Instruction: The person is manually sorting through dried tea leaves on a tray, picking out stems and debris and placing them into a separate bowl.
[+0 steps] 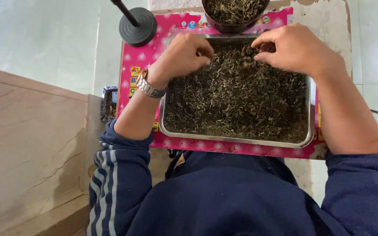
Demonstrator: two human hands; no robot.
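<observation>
A steel tray (pixel 237 140) of dried, dark tea leaves (pixel 237 100) sits on a pink mat (pixel 141 57) on the counter (pixel 329 17). Over the tray's far edge, the left hand (pixel 182 54) and right hand (pixel 298 48) both pinch bits of leaf, fingers together. A dark bowl (pixel 230 28) of leaves stands just beyond, and a black round stand base (pixel 138 27) near the far left corner.
</observation>
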